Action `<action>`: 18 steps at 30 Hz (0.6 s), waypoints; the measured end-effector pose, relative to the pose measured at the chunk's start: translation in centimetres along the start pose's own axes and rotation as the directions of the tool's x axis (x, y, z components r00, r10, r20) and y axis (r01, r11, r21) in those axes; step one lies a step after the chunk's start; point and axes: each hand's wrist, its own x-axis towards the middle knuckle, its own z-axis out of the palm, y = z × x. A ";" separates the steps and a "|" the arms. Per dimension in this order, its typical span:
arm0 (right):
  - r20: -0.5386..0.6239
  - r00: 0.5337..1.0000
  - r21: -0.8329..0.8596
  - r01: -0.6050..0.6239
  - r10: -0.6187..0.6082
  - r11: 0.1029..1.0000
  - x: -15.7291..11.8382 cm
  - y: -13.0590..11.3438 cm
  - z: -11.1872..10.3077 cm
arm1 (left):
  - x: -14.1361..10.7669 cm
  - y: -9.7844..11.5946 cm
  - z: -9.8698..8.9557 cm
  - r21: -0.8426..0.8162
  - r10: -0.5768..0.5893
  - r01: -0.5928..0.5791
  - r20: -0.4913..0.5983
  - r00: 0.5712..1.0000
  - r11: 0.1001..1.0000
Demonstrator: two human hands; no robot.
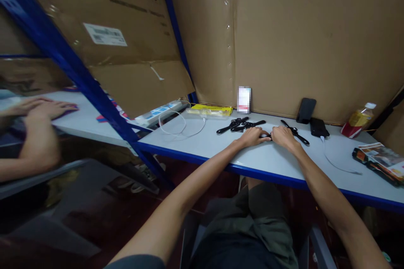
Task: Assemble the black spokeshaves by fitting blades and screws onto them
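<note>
Dark clothing [240, 254] is showing nearest the camera, below the grip, and bare forearms [328, 195] are stretching up to a white table [195, 147]. The left hand [252, 136] and right hand [283, 136] are meeting there, both gripping a small black piece [268, 136], which is lying between them, mostly hidden by their fingers. Just beyond and left of the grip, black tools [240, 125] are lying crossed together; just right of it, another black tool [302, 138] is lying slantwise. Farther right, a black phone [306, 110] is leaning against cardboard [315, 50], and a bottle [359, 121] is standing. Well left of the grip, a co-worker's hand [52, 108] is resting.
</note>
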 end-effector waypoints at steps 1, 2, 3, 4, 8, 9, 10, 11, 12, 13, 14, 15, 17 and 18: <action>-0.015 1.000 -0.036 -0.004 0.003 0.999 -0.1 -0.2 0.0 | 0.0 0.0 0.0 0.004 0.002 -0.002 0.003 1.000 1.000; -0.030 0.999 -0.075 -0.012 0.009 0.997 -0.1 -0.4 -0.1 | 0.0 0.0 0.0 0.014 0.007 -0.007 0.006 1.000 1.000; -0.044 0.999 -0.105 -0.020 0.015 0.994 -0.2 -0.5 -0.1 | 0.0 -0.1 0.1 0.027 0.015 -0.016 0.006 1.000 1.000; -0.049 0.999 -0.110 -0.024 0.018 0.994 -0.2 -0.5 -0.2 | 0.1 -0.2 0.1 0.039 0.024 -0.024 0.006 1.000 0.999; -0.114 0.991 -0.045 -0.083 0.077 0.996 0.1 0.3 -0.6 | 0.2 -0.5 0.4 0.058 0.040 -0.039 -0.007 0.999 0.998; -0.137 0.987 0.007 -0.088 0.088 0.996 0.2 0.6 -0.7 | 0.2 -0.5 0.5 0.061 0.042 -0.041 -0.007 0.999 0.997; -0.148 0.985 0.073 -0.076 0.086 0.994 0.4 1.0 -0.8 | 0.2 -0.5 0.5 0.065 0.044 -0.043 -0.007 0.999 0.997; -0.145 0.987 0.148 -0.046 0.068 0.988 0.6 1.4 -0.7 | 0.2 -0.5 0.5 0.069 0.045 -0.044 -0.004 0.999 0.997; -0.130 0.991 0.223 -0.005 0.035 0.975 0.8 1.7 -0.7 | 0.2 -0.5 0.4 0.071 0.046 -0.046 0.001 0.999 0.996; -0.108 0.994 0.290 0.037 -0.005 0.956 1.1 2.0 -0.6 | 0.1 -0.4 0.4 0.072 0.046 -0.046 0.008 0.999 0.996; -0.090 0.995 0.342 0.068 -0.040 0.937 1.3 2.2 -0.4 | 0.1 -0.4 0.3 0.070 0.045 -0.046 0.013 0.999 0.997; -0.075 0.995 0.379 0.083 -0.058 0.922 1.5 2.3 -0.2 | 0.1 -0.3 0.3 0.067 0.044 -0.045 0.017 0.999 0.997; -0.054 0.997 0.410 0.066 -0.048 0.910 1.7 2.3 0.1 | 0.0 -0.3 0.2 0.060 0.043 -0.044 0.019 0.999 0.997; -0.047 0.998 0.402 0.045 -0.028 0.914 1.7 2.2 0.2 | 0.0 -0.3 0.2 0.056 0.042 -0.043 0.018 0.999 0.998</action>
